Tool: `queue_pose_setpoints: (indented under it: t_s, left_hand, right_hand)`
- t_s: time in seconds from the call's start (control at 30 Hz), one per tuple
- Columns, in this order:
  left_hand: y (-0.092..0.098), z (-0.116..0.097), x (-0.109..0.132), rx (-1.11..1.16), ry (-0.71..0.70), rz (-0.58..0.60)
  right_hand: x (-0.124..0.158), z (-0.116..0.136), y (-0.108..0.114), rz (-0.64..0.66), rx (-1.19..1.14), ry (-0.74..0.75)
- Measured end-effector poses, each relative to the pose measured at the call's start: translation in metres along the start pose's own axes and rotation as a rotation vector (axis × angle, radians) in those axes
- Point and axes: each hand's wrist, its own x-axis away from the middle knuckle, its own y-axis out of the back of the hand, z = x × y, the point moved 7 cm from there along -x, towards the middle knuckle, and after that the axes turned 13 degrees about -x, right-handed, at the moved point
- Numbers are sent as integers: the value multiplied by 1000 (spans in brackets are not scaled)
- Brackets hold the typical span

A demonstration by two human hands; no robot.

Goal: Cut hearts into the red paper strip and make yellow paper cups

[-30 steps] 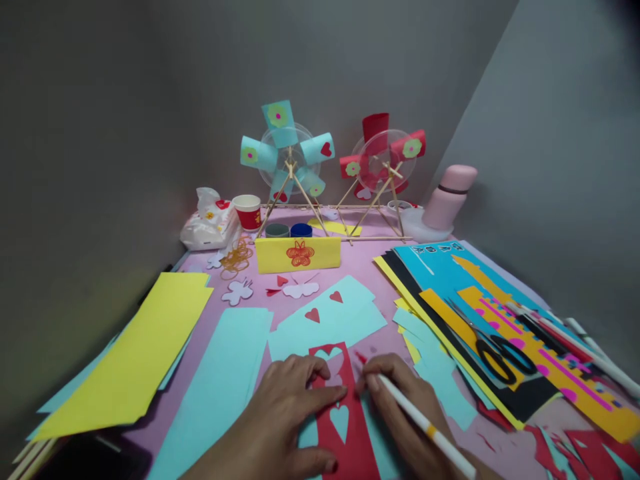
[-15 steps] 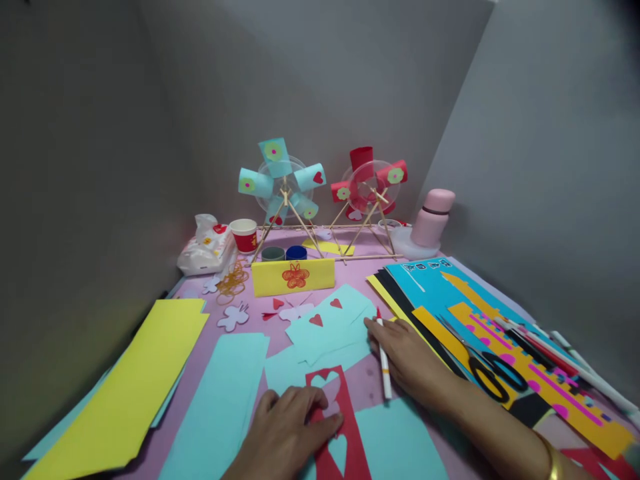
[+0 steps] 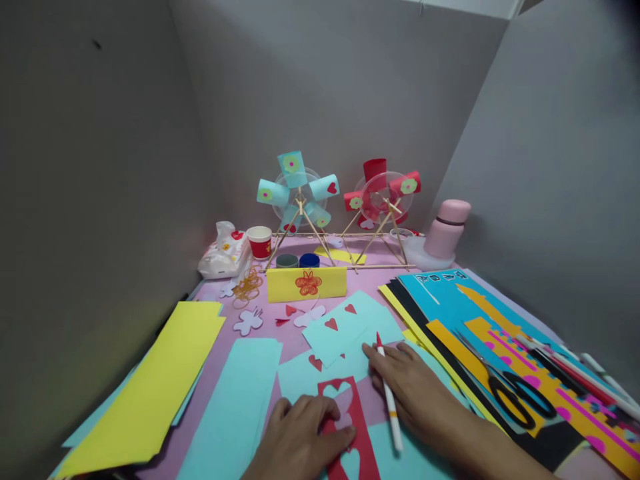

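My left hand (image 3: 300,437) lies flat on a red paper strip (image 3: 356,443) with heart-shaped holes, fingers spread, pressing it onto the pink table. My right hand (image 3: 413,387) rests further out with a white pen (image 3: 390,400) tucked under its fingers. Its fingertips touch the edge of a light blue sheet (image 3: 350,327) that carries small red hearts (image 3: 331,324). Another red heart (image 3: 315,362) lies on the blue paper just below.
Two paper pinwheel models (image 3: 300,193) stand at the back beside a pink bottle (image 3: 447,230), a red cup (image 3: 260,241) and a tissue pack. Scissors (image 3: 515,397) lie on stacked coloured sheets at right. Yellow sheets (image 3: 150,380) lie at left. Grey walls enclose the table.
My right hand left the red strip and reached forward to the light blue sheet with the pen. The sheet has shifted slightly. My left hand stayed on the strip.
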Motion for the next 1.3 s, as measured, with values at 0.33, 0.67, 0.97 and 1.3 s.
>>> queue_pose_setpoints:
  t_s: [0.33, 0.67, 0.97, 1.3]
  left_hand:
    - [8, -1, 1, -99, -48, -8]
    - [0, 1, 1, -24, 33, -10]
    - [-6, 5, 2, 3, -16, -11]
    - [2, 2, 1, -37, -10, -9]
  right_hand:
    - [-15, 0, 6, 23, 3, -53]
    - [-10, 4, 7, -2, 9, -49]
    - [4, 5, 13, -42, -109, -39]
    - [-18, 15, 9, -35, -103, -3]
